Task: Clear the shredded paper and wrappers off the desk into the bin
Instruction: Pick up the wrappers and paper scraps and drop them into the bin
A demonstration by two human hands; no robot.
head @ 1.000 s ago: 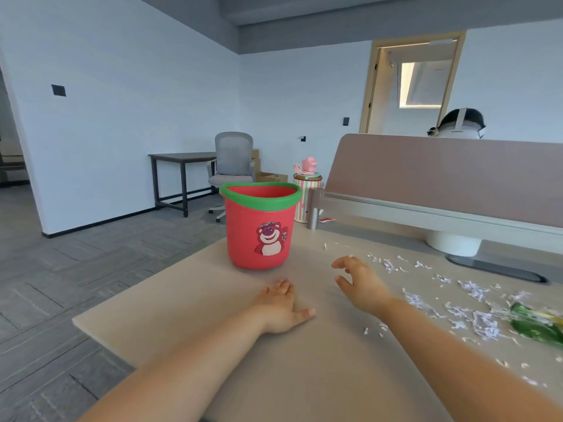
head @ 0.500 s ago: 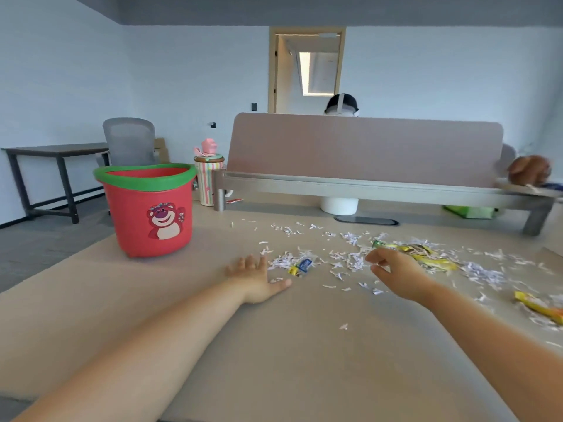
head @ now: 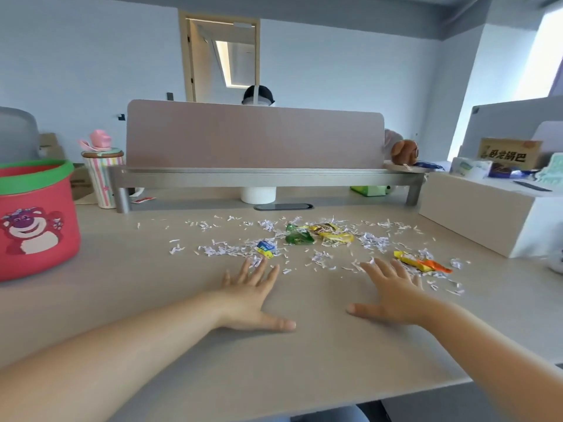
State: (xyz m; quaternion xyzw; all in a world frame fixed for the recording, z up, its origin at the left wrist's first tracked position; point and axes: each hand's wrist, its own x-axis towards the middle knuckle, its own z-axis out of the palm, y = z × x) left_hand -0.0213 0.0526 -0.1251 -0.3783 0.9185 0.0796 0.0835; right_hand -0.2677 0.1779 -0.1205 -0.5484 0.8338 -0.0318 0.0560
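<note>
Desk (head: 304, 360) — both hands flat, splayed.

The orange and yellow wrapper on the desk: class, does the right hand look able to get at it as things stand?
Probably yes. The right hand lies flat and empty, the orange and yellow wrapper just beyond its fingertips, only loose shredded paper around.
</note>
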